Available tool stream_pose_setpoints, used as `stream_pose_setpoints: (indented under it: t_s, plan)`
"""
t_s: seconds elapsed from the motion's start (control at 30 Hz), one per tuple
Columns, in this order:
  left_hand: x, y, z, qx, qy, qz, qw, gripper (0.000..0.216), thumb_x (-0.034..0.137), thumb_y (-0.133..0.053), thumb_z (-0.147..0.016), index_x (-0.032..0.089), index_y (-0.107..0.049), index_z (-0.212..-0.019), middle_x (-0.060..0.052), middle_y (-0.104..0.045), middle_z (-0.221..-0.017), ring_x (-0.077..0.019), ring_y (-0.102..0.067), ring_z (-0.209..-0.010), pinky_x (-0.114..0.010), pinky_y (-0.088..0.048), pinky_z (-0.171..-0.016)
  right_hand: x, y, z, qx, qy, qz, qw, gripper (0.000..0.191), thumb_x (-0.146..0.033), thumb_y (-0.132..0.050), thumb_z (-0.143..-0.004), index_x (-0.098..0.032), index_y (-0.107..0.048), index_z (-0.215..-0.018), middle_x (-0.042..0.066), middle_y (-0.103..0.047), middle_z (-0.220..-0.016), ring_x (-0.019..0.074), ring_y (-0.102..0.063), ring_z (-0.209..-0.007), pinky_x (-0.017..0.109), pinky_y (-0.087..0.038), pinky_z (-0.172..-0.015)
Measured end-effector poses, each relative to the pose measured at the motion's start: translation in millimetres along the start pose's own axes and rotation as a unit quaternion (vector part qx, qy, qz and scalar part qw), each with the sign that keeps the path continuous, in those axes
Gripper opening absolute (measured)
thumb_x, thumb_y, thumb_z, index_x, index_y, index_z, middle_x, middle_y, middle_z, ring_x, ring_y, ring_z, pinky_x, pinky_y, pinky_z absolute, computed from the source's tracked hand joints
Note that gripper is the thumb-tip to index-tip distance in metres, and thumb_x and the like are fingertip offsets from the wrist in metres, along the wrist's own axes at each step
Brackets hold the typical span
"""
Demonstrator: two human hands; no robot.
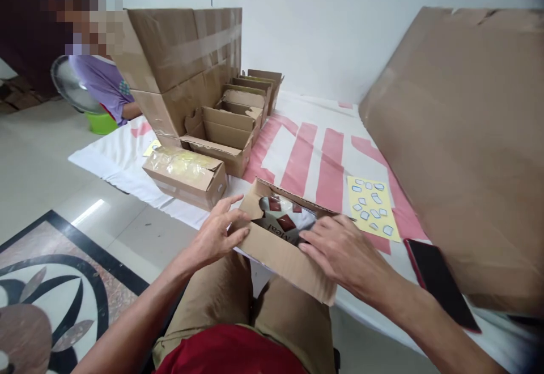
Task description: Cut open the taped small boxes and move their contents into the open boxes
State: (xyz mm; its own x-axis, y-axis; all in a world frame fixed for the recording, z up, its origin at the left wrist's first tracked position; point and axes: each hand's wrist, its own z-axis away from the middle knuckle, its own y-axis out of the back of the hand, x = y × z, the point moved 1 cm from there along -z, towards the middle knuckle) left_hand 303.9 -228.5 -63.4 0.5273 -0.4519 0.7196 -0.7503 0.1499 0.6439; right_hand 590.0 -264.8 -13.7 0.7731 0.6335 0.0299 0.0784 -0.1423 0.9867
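Observation:
In front of me, at the table's near edge, an open cardboard box (289, 255) is tilted toward my lap with its front flap folded outward. Inside lies a clear-wrapped package (280, 215) with dark red diamond shapes and printed letters, partly covered by my right hand. My left hand (216, 229) grips the box's left end, thumb over the front flap and fingers along the side. Curled over the right end is my right hand (335, 246), its fingertips reaching inside beside the package. Whether they also touch the package cannot be made out.
A taped box (185, 175) and several open boxes (225, 130) line the left, beside stacked cartons (178, 51). On the right are a yellow sticker sheet (374, 207), a phone (440, 283) and a large carton (463, 147). Another person (100, 79) sits behind the stack.

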Motion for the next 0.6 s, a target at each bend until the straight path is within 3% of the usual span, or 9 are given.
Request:
stream_pose_setpoints:
  t_s: [0.17,0.37,0.47,0.53,0.6]
  plan:
    - [0,5,-2,-0.025,-0.043,-0.045,0.998,0.02,0.024,-0.067,-0.092,0.023,-0.074,-0.111,-0.018,-0.056,-0.156,-0.0335,-0.058,-0.141,-0.052,-0.052,-0.114,8,17,28,0.049,0.021,0.082,0.995,0.026,-0.019,-0.049,-0.103,-0.02,-0.074,-0.096,0.009,-0.076,-0.089,0.0287,-0.066,-0.083,0.044,-0.04,-0.079]
    - [10,17,-17,-0.07,-0.143,-0.115,0.981,0.02,0.019,-0.062,-0.093,0.022,-0.075,-0.108,-0.016,-0.055,-0.157,-0.0348,-0.05,-0.148,-0.053,-0.045,-0.119,19,21,60,-0.003,-0.036,0.1,0.994,0.032,-0.001,-0.048,-0.09,-0.02,-0.074,-0.095,0.011,-0.078,-0.103,0.0281,-0.069,-0.089,0.043,-0.046,-0.081]
    - [26,17,-42,-0.151,-0.231,-0.132,0.952,0.032,0.011,-0.053,-0.094,0.022,-0.075,-0.114,-0.013,-0.064,-0.15,-0.0304,-0.055,-0.143,-0.047,-0.046,-0.116,15,23,49,-0.043,-0.038,0.109,0.992,0.023,-0.005,-0.054,-0.09,-0.02,-0.072,-0.087,0.009,-0.075,-0.087,0.0259,-0.068,-0.082,0.04,-0.045,-0.076]
    - [39,9,-61,-0.21,-0.278,-0.134,0.928,0.035,0.009,-0.05,-0.092,0.022,-0.077,-0.11,-0.011,-0.075,-0.133,-0.0281,-0.064,-0.13,-0.043,-0.048,-0.11,10,24,29,-0.102,-0.056,0.115,0.986,0.021,-0.004,-0.057,-0.089,-0.019,-0.07,-0.083,0.008,-0.073,-0.083,0.0258,-0.069,-0.082,0.038,-0.044,-0.073]
    - [49,-3,-78,-0.266,-0.309,-0.154,0.9,0.033,0.008,-0.052,-0.088,0.022,-0.078,-0.101,-0.009,-0.081,-0.108,-0.0271,-0.072,-0.111,-0.041,-0.05,-0.1,4,22,4,-0.164,-0.095,0.12,0.975,0.023,0.0,-0.058,-0.087,-0.017,-0.072,-0.094,0.01,-0.075,-0.093,0.0262,-0.071,-0.083,0.036,-0.046,-0.07]
